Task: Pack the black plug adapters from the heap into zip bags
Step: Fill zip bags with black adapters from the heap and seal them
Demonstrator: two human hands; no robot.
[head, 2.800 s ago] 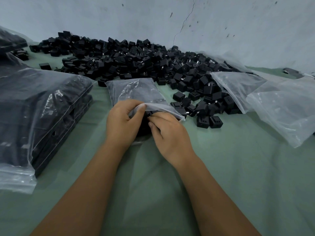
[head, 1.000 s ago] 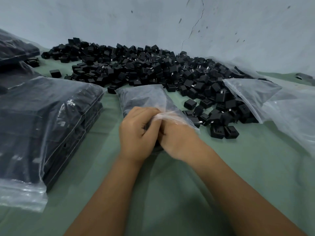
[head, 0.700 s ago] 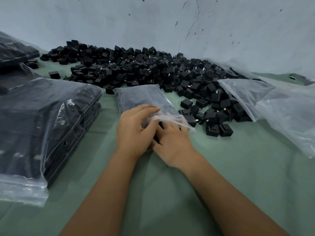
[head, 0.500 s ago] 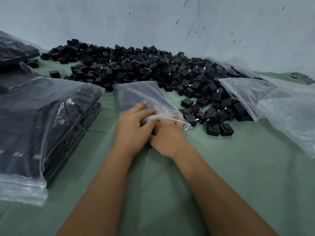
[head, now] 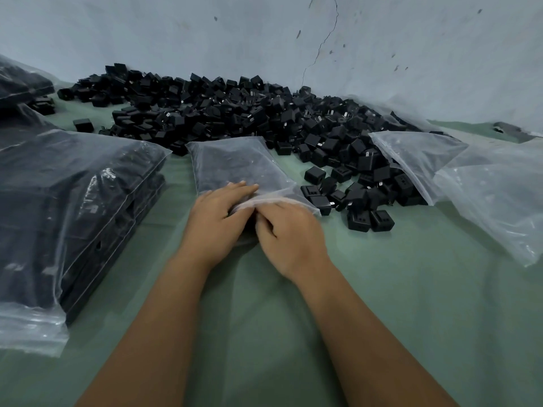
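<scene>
right fingers (head: 266,223) hidden under zip bag (head: 235,165)

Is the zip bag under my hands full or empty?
Full: the zip bag bulges with dark adapters; both hands work at its near opening.

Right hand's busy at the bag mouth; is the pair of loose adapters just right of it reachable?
Probably yes: the right hand has bare green cloth between it and the loose adapters, but must let go of the zip bag first.
</scene>
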